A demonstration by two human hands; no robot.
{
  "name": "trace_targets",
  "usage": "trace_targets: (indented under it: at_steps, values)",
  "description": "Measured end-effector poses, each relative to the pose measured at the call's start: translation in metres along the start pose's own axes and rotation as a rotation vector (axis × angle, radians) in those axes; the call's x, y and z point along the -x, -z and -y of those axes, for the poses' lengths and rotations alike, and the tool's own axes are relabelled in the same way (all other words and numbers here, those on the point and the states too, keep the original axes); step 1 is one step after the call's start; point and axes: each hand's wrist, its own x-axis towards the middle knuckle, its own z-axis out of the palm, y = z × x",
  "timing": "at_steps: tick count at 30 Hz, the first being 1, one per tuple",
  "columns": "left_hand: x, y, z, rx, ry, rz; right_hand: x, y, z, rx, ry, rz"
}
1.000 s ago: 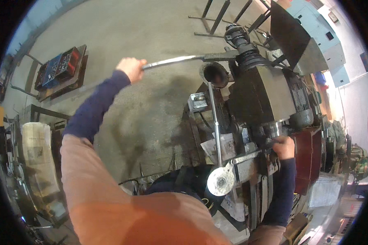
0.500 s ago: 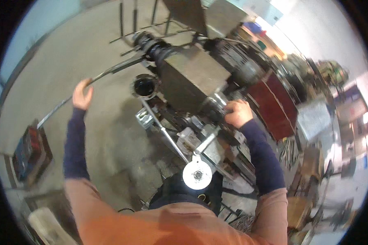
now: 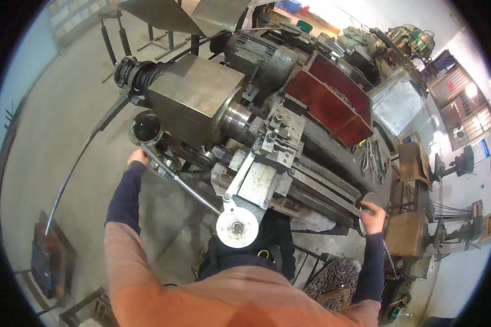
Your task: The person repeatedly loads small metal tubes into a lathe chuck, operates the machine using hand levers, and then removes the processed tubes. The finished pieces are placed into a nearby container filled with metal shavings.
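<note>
I stand over a grey metal lathe (image 3: 196,103). My left hand (image 3: 138,157) is at its left end, against a slim steel lever (image 3: 186,187) just below a round dark cup (image 3: 146,128); its fingers are hidden. My right hand (image 3: 372,216) is far to the right, closed on a dark round handwheel (image 3: 370,199) at the end of the lathe bed (image 3: 322,188). A white round disc (image 3: 237,228) sits at the front of the carriage (image 3: 262,182), between my arms.
A long curved steel bar (image 3: 79,161) runs from the lathe's left end down toward a blue box (image 3: 41,261) on the concrete floor. Red panels (image 3: 333,106) stand behind the bed. Wrenches (image 3: 372,158), stools and stands crowd the right side. Metal scrap (image 3: 333,275) lies below.
My left hand has let go of the long curved bar and come in to the lever by the dark cup. My right hand has shifted right from the carriage to the handwheel.
</note>
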Motion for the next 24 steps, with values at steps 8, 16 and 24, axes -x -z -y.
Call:
trace_targets:
  at_steps: [8,16,24]
  values:
    - [0.018,-0.017,0.001,-0.459,-0.106,0.189,0.047,0.016,-0.094,-0.032,-0.286,-0.04]
    - [0.052,0.013,0.007,-0.423,-0.128,0.034,0.075,0.047,-0.235,0.446,-0.471,-0.032]
    - [0.083,0.059,-0.012,1.164,0.299,-0.022,0.117,0.067,-0.368,0.734,-0.859,0.225]
